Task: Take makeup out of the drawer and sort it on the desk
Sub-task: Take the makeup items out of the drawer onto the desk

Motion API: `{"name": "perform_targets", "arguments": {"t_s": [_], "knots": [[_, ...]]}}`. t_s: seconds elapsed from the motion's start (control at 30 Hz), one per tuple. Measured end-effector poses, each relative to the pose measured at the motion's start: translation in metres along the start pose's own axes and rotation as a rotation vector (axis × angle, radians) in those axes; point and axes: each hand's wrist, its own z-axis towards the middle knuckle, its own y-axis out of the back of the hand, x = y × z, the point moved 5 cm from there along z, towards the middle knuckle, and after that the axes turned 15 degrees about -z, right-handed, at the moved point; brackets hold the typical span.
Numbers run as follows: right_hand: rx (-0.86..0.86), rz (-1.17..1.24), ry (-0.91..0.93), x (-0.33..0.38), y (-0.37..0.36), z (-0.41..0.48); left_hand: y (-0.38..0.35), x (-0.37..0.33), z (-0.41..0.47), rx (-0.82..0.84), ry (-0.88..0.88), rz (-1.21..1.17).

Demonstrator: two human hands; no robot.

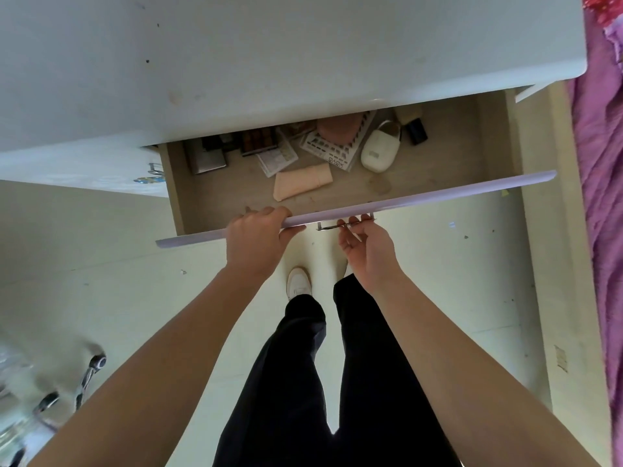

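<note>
Left grip: left hand (256, 237) hooks its fingers over the top edge of the lilac drawer front (421, 193), thumb on the outer face, so it's a firm hold on the panel.
Right grip: right hand (367, 247) is just beside it, palm up, with the fingers curled narrowly round the thin metal handle (337, 226).
Just past the knuckles: the drawer (173, 190) stands partly open, and the peach pouch (301, 182) is the closest item to the left fingers.
Farther in: printed card (332, 151), white oval case (381, 150) and a pink puff (337, 129). Dark palettes (236, 146) sit far off to the left, a small black box (416, 129) to the right.
Beyond all that: the desk top (269, 55) overhangs the rear items, so some makeup is half hidden.
Step in hand: I'd call this opening the drawer, nothing lifted out yet.
Doing it well: draw both hands back evenly and level so the front comes out square and doesn't jam.
How far: enough to clear the overhang, stopping short of the end of travel.
Next: free one hand, probably the right, while the left steadies the front.
Watch: a jerk could send the loose items sliding.
</note>
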Motion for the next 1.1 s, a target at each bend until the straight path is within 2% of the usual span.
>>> {"name": "perform_targets", "arguments": {"t_s": [0.17, 0.23, 0.4, 0.63, 0.83, 1.1], "knots": [[0.195, -0.100, -0.047, 0.017, -0.007, -0.020, 0.004, 0.006, 0.005, 0.097, 0.016, 0.025], [0.153, -0.145, -0.062, 0.029, -0.008, -0.017, 0.001, 0.006, 0.007, 0.147, 0.063, 0.039], [-0.133, -0.192, -0.105, 0.041, -0.017, -0.005, -0.002, 0.004, 0.008, 0.238, 0.169, 0.082], [-0.051, -0.169, -0.097, 0.012, 0.005, -0.020, -0.009, -0.003, -0.027, 0.242, 0.113, 0.037], [-0.107, -0.083, -0.148, -0.030, 0.028, -0.028, -0.031, 0.008, -0.060, 0.263, 0.112, 0.027], [-0.142, -0.081, -0.140, -0.027, 0.030, -0.034, -0.038, 0.012, -0.062, 0.281, 0.114, 0.042]]}}
